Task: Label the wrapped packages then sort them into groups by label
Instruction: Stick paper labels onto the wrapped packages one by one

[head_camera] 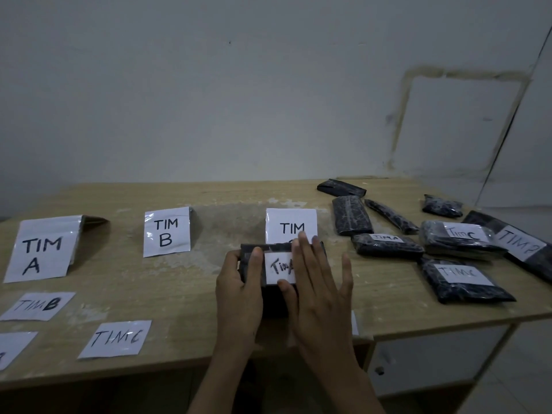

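Head view. At the near centre of the wooden surface (185, 294), a black wrapped package (271, 303) sits in front of the third standing card. Its top edge runs left to right; the hands cover too much to tell its long axis. Its white label (279, 267) faces up, and the writing, upright to the wearer, reads "TIM" plus a partly covered letter.

The left hand (239, 282) grips the package's left edge, with the thumb curled over the top. The right hand (319, 282) lies flat, with straight, slightly spread fingers pressing on the label's right part.

Standing cards, left to right:
- "TIM A" card (41, 252)
- "TIM B" card (166, 233)
- "TIM" card (291, 225), with its lower letter hidden

Loose slips at near left:
- "TIMB" slip (37, 306)
- "TIMC" slip (115, 339)

Packages at right:
- "TIMA" package (386, 245)
- upper "TIMC" package (460, 237)
- near "TIMC" package (466, 279)
- "TIM?" package (519, 243)

Behind them lie four unlabelled packages (352, 215), with long axes pointing in various directions.
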